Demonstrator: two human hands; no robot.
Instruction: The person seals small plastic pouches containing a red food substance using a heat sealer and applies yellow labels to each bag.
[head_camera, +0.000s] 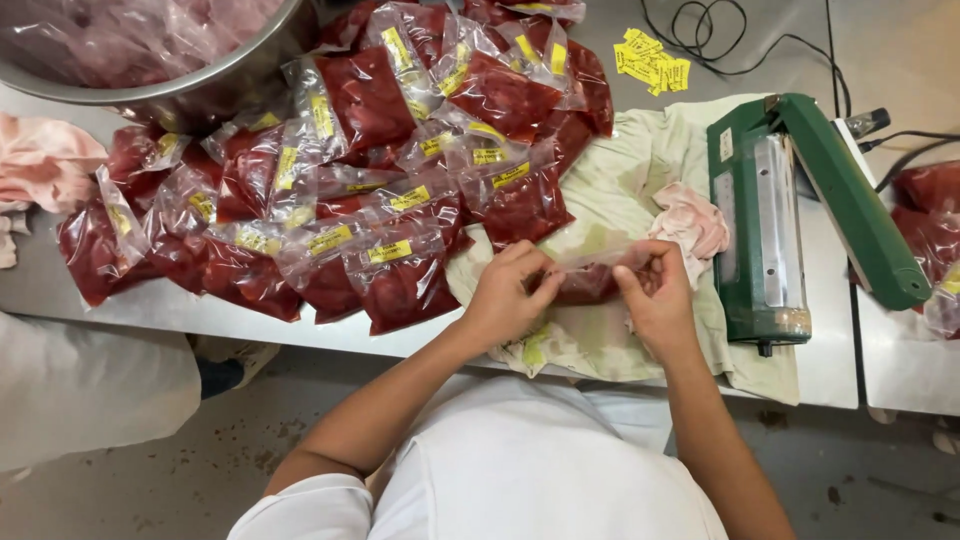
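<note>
A clear bag (588, 272) of dark red meat is pinched at its open top edge by both hands — the left hand (507, 297) is closed on the left corner, the right hand (655, 295) on the right corner, with the film stretched flat between them. The bag is held just above a pale green cloth (610, 190) spread on the steel tabletop (150, 305). A crumpled pink rag (692, 222) lies on the cloth, just beyond the right hand. To the right of it, a green sealer (775, 225) is seen with its arm raised. On the left, a heap of sealed bags (330, 200) with yellow labels is spread over the tabletop, some overlapping the cloth's edge. Behind the heap, at the upper left, a steel bowl (190, 85) is set — pinkish bags are visible inside it. Loose yellow labels (652, 60) and black cables (740, 40) lie at the far edge. More red bags (930, 200) are seen at the right border.
</note>
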